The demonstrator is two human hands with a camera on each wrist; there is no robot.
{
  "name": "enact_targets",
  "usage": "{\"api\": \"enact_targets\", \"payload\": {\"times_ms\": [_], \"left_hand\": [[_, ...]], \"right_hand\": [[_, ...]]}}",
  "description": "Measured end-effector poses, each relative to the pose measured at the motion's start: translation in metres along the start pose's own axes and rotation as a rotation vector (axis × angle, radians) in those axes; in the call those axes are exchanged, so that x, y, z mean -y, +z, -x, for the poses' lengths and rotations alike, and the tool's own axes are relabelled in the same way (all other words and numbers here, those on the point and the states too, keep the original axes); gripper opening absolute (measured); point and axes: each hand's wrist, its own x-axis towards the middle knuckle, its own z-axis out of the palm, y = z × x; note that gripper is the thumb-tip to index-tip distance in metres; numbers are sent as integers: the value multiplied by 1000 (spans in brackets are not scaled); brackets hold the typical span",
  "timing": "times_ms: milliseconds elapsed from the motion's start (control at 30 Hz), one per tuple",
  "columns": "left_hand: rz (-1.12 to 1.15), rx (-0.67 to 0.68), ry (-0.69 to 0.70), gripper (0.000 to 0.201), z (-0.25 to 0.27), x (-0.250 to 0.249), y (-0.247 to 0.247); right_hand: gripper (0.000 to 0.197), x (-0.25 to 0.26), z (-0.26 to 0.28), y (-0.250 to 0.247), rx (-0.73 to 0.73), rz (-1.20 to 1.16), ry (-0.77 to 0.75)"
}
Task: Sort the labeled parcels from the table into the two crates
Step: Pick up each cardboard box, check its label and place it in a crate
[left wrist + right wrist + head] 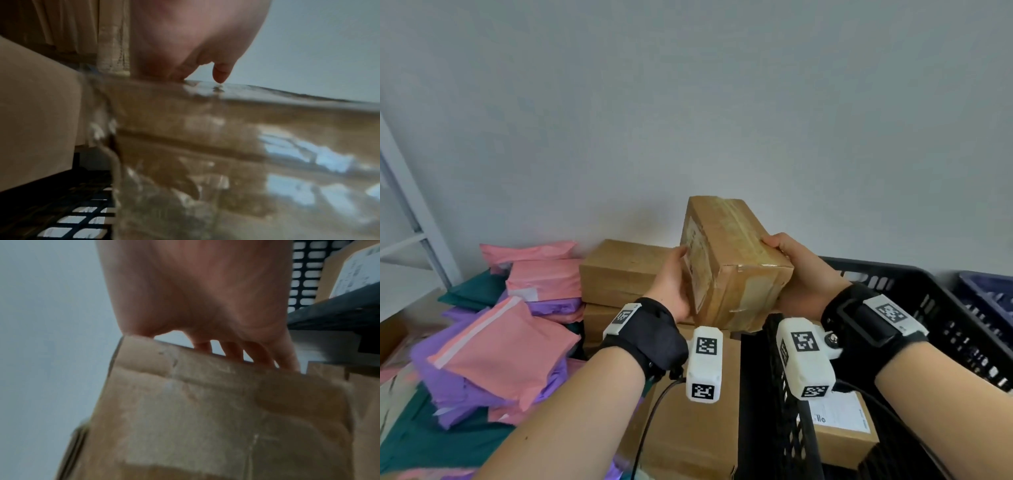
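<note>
1. Gripping one taped cardboard box (pixel 736 263) from both sides, two hands hold it raised at centre frame, above the stacked boxes and the crate's near left corner.
2. The left hand (pixel 674 284) lies against the box's left face, over a faded label whose print cannot be read; how far its fingers curl round the box I cannot tell from these views.
3. The right hand (pixel 803 274) wraps the box's right edge, thumb on top and four fingers (pixel 257 353) curled over the far side.
4. At lower right, a black slotted crate (pixel 914 301) contains one brown box with a white label (pixel 839 416); its writing is too small to read.
5. A second, dark blue crate (pixel 986 298) sits at the right edge.
6. At left, pink mailers (pixel 510 346) and purple mailers (pixel 448 377) form a heap; their count is unclear.
7. Behind them, several plain cardboard boxes (pixel 623 270) are stacked.
</note>
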Motion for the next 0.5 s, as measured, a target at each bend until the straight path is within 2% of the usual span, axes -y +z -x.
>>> {"api": "enact_targets", "payload": {"times_ms": [67, 167, 333, 400, 500], "left_hand": [[-6, -9, 29, 41, -2, -2, 2], [-35, -51, 90, 33, -3, -6, 5], [-85, -72, 158, 27, -4, -8, 11], [-97, -89, 182, 27, -4, -9, 13], [-110, -108, 215, 26, -5, -12, 16]], "right_hand": [[45, 2, -1, -5, -106, 61, -49], [41, 3, -2, -9, -295, 339, -149], [38, 1, -9, -6, -334, 431, -193], [48, 2, -9, -4, -312, 426, -177], [84, 2, -10, -5, -256, 474, -173]]}}
